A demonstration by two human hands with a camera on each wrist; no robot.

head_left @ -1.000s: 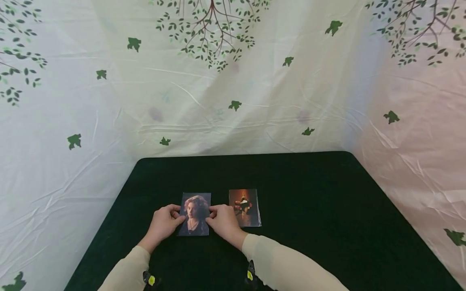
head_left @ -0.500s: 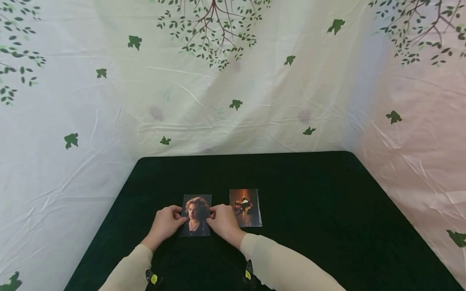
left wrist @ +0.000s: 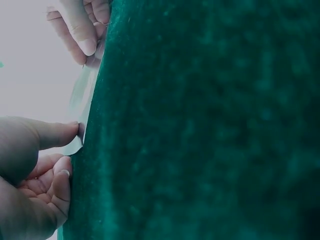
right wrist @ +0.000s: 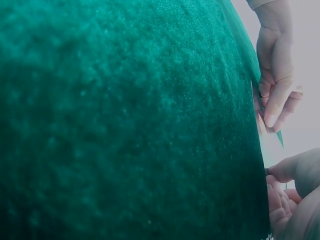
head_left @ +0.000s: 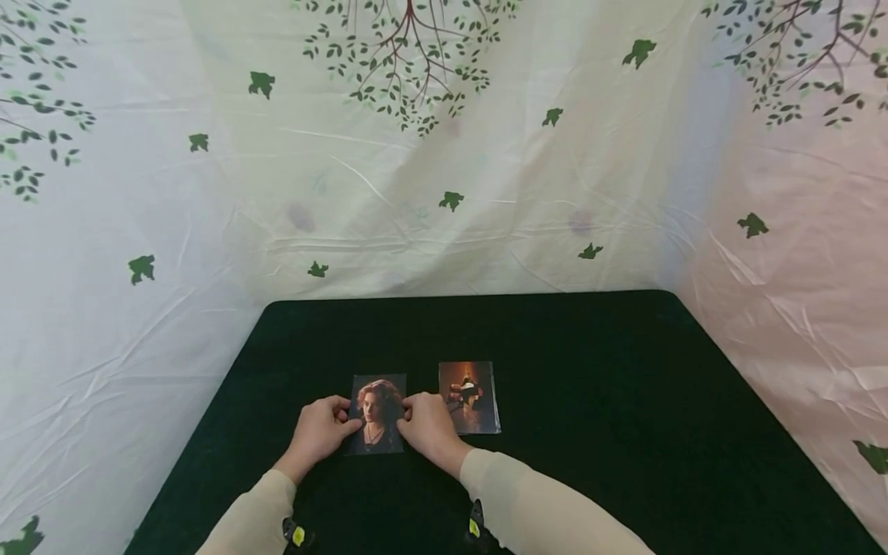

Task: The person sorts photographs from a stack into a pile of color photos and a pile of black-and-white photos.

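A portrait photo card (head_left: 378,416), showing a curly-haired figure on a dark ground, lies flat on the dark green cloth. My left hand (head_left: 317,432) pinches its left edge, thumb on top. On the opposite edge my right hand (head_left: 430,428) grips it between thumb and fingers. The left wrist view catches the card (left wrist: 84,95) nearly edge-on, its near corner between the left thumb and curled fingers. Just right of the right hand sits a small stack of photo cards (head_left: 479,420), the top one orange-brown; the hand overlaps its lower left in the head view.
The green-covered table (head_left: 590,370) has rounded far corners. White fabric (head_left: 388,231) printed with leaves and branches hangs behind it and on both sides. Cream sleeves (head_left: 534,493) with dark wrist devices (head_left: 297,533) cover the forearms.
Both hands have shifted the portrait card slightly right and toward me. The left hand has moved a little to the right with it. The stack stays in place.
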